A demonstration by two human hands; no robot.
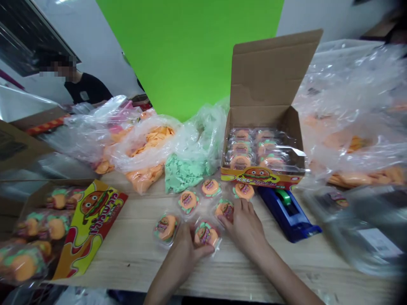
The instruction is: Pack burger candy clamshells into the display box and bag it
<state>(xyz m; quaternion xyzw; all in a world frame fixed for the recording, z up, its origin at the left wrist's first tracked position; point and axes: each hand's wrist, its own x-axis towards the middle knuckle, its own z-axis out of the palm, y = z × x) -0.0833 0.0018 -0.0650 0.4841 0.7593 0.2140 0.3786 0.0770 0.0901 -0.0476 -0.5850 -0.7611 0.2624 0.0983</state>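
Several small burgers in clear plastic packs lie on the wooden table in front of me. My left hand (183, 253) has its thumb and fingers around the near burger pack (206, 234). With thumb and fingertips, my right hand (246, 222) grips another burger pack (224, 209) just beyond it. One loose pack (166, 228) sits left of my left hand, and two more, the left one (188, 201) and the back one (210, 187), lie farther off. Past my right fingertips is a further pack (243, 190), in front of the open display box (262, 177).
The display box holds rows of burger packs. A second filled box (92, 224) stands at left. Bags of orange pieces (146, 176) and green pieces (182, 171) lie behind. A blue tape dispenser (291, 218) and clear plastic packaging (369, 228) are at right. A person (87, 89) is at the back left.
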